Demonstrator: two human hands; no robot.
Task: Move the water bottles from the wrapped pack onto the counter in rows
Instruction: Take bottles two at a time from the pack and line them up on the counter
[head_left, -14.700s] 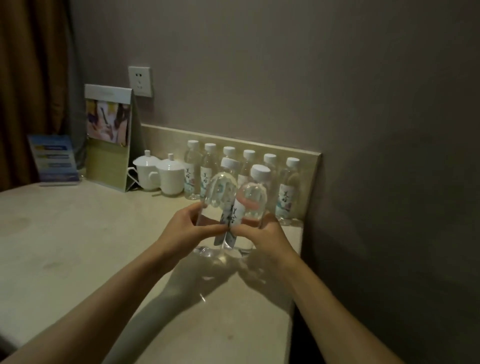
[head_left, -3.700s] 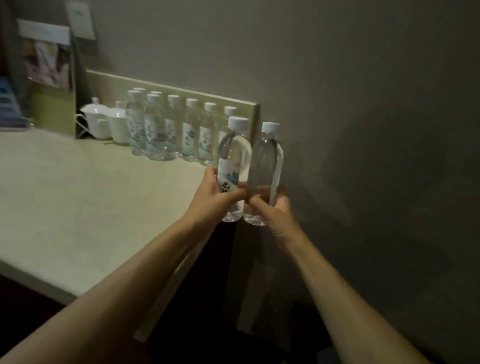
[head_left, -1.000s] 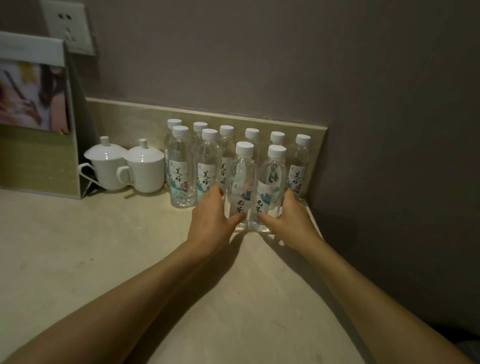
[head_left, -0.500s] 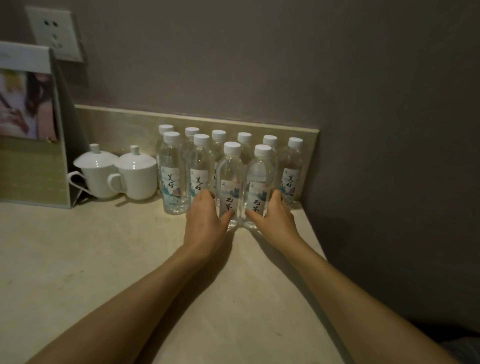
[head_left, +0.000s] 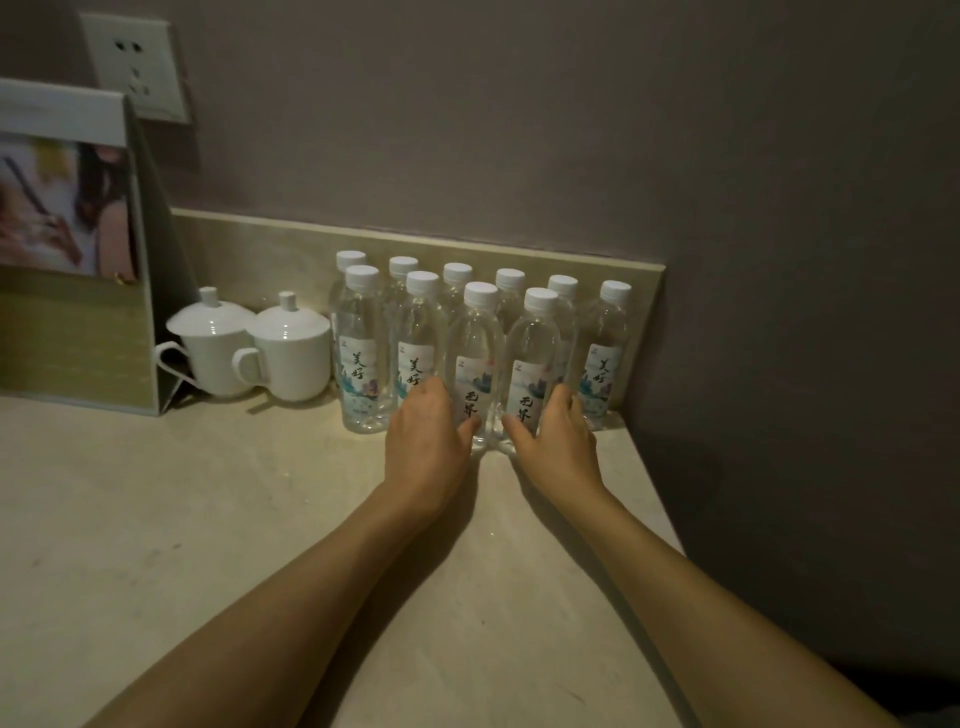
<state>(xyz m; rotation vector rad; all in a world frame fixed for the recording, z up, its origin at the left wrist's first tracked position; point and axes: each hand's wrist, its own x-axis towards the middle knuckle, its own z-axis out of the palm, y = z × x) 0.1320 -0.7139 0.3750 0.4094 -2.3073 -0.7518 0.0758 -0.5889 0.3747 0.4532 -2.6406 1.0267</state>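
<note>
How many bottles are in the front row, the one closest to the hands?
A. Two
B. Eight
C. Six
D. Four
D, four white caps line up in the front row, and the left hand and the right hand each hold one of its two rightmost bottles; the back row against the backsplash has six caps.

The leftmost front bottle (head_left: 362, 353) carries a white label with two large black brush-style Chinese characters set one above the other, reading 美好, and the bottle next to it (head_left: 420, 338) and the far-right bottle (head_left: 601, 358) bear the same two characters. The two front bottles to the right, one (head_left: 475, 353) and the other (head_left: 530, 364), show different characters; the upper looks like 无, the lower is unclear. Small print on the labels is too fine to read.
</note>
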